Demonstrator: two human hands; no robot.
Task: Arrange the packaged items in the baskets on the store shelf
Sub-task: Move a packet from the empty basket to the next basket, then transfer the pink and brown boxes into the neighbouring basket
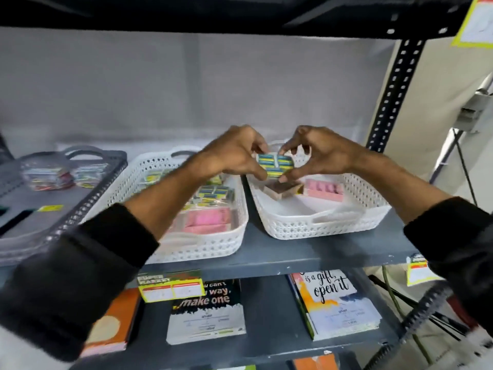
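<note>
Hands meet over a store shelf (306, 257), both pinching one blue-and-yellow pack (274, 164) between them. The left hand (234, 153) grips the pack's left edge, thumb below and fingers above; the right hand (320, 153) clamps its right edge the same way. Held clear of everything, the pack hangs above the far left corner of the right white basket (320, 225).

Three baskets sit in a row on the shelf: two white, one grey. Directly beneath the fingers, the right white basket contains two items, a brown box (284, 189) just below the held pack and a pink pack (324, 189) beside it, to the right. Under the left forearm, the left white basket (213, 247) carries several more blue-and-yellow packs (213, 194) behind pink packs (208, 218); their exact number cannot be told past the arm. Well to the left of both hands, the grey basket (101, 182) holds two clear-wrapped bundles (64, 173), blurred.

Below the hands, the lower shelf displays three notebooks: an orange one (112, 327), a black-and-white one (208, 308) lettered "make one", and a third (336, 305) lettered "is a gift, open it". Two yellow price tags (170, 288) hang on the shelf's front edge.
</note>
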